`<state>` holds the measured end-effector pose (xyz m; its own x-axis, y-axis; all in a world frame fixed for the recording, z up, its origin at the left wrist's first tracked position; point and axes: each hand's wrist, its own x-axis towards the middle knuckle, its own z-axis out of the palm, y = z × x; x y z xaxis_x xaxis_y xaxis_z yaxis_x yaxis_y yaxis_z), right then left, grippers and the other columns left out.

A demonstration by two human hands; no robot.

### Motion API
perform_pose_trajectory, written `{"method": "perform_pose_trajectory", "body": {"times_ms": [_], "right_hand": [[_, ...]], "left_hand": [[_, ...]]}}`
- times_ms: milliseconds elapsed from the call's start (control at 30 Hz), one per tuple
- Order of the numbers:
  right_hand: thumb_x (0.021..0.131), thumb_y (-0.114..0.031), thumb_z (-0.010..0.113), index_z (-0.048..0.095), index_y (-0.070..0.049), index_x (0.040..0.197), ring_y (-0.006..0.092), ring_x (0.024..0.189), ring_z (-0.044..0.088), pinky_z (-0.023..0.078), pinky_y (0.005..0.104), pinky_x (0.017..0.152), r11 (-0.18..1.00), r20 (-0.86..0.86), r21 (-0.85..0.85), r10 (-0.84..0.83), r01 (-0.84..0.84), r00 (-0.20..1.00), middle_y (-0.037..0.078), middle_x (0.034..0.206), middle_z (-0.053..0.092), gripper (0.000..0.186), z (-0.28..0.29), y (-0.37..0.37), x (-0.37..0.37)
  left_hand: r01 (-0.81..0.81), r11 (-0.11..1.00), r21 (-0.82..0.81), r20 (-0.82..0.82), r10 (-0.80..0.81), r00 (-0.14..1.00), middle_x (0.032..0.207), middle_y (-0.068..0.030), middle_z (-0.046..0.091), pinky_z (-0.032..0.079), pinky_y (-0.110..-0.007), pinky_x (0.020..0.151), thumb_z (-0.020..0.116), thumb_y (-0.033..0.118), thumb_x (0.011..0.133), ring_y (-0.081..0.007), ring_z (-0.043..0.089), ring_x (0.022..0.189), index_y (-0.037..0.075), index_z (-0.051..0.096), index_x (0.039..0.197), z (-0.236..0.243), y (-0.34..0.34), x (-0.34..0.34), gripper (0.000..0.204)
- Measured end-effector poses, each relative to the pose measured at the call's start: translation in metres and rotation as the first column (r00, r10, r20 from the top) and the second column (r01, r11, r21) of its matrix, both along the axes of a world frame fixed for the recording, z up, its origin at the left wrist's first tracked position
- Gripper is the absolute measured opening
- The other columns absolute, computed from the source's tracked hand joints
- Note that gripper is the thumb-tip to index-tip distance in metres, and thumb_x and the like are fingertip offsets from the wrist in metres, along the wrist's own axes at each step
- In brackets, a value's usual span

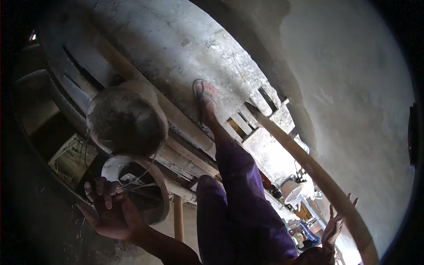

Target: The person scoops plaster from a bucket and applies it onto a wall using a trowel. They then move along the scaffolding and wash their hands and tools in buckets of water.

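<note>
My left hand (115, 216) is at the lower left, palm up, with its fingers curled over the thin wire handle of a bucket (126, 119). This bucket is grey, crusted and dark inside. Just below it stands a second crusted bucket (148, 190), a pale wire crossing its mouth. On the lower right my right hand (332, 227) has its fingers stretched apart beside a long bamboo pole (304, 163). The pole covers part of that hand, and whether they touch I cannot tell.
My sandaled foot (206, 95) rests on a dusty grey platform (176, 48). Bamboo poles and boards (185, 128) line its edge, with gaps between them. A plastered wall (353, 88) rises at right. Below at lower right are a pinkish basin (291, 191) and assorted clutter.
</note>
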<state>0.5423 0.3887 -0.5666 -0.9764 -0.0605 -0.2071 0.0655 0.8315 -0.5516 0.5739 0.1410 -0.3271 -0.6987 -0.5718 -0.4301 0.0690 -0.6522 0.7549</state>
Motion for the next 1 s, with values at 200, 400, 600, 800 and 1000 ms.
{"method": "perform_pose_trajectory", "body": {"times_ms": [200,400,600,800,1000], "right_hand": [[0.094,-0.017,0.042,0.051,-0.005,0.123,0.0345,0.128,0.043,0.029,0.0451,0.109,0.971,0.04,0.236,-0.047,0.037,0.998,0.017,0.133,0.051,0.033,-0.169,-0.034,-0.1],[0.099,-0.03,0.037,0.048,-0.002,0.131,0.0369,0.13,0.039,0.027,0.0454,0.11,0.924,0.163,0.047,-0.382,0.38,0.91,0.02,0.136,0.046,0.044,-0.146,-0.015,-0.154],[0.099,-0.036,0.036,0.041,0.005,0.134,0.0418,0.129,0.034,0.028,0.0464,0.108,0.659,0.201,-0.725,-0.076,0.2,0.977,0.029,0.135,0.037,0.054,0.226,-0.225,-0.307],[0.099,-0.039,0.037,0.039,0.007,0.137,0.0419,0.14,0.018,0.017,0.0477,0.115,0.758,0.177,-0.646,0.034,0.09,0.984,0.031,0.148,0.023,0.059,0.248,-0.254,-0.405],[0.097,-0.036,0.048,0.041,0.006,0.136,0.0384,0.141,0.02,0.022,0.0463,0.114,0.937,-0.12,-0.287,-0.239,0.196,0.964,0.031,0.15,0.017,0.058,0.199,-0.289,-0.48]], "left_hand": [[-0.092,0.996,-0.013,0.103,0.093,0.99,0.09,-0.0091,0.045,0.035,-0.026,0.061,0.048,0.032,0.098,-0.0129,0.037,0.065,-0.003,0.048,0.112,-0.007,0.0,-0.149,0.038],[0.006,0.982,0.19,-0.093,0.012,0.996,0.08,-0.0085,0.045,0.036,-0.026,0.061,0.051,0.038,0.097,-0.0134,0.036,0.066,-0.006,0.049,0.111,-0.03,0.002,-0.27,0.047],[0.112,0.985,0.131,-0.14,-0.093,0.986,0.109,-0.0306,0.057,0.045,-0.044,0.094,0.045,0.035,0.1,-0.0328,0.059,0.102,-0.008,0.048,0.117,-0.008,-0.042,-0.338,0.046],[0.126,0.967,0.221,-0.212,-0.078,0.974,0.116,-0.037,0.048,0.026,-0.053,0.115,0.044,0.033,0.1,-0.0452,0.044,0.124,-0.011,0.035,0.128,-0.018,-0.047,-0.436,0.053],[0.075,0.977,0.2,-0.14,-0.048,0.989,0.12,-0.0374,0.041,0.024,-0.054,0.115,0.044,0.032,0.099,-0.0489,0.034,0.132,-0.01,0.027,0.133,-0.025,-0.026,-0.528,0.056]]}}
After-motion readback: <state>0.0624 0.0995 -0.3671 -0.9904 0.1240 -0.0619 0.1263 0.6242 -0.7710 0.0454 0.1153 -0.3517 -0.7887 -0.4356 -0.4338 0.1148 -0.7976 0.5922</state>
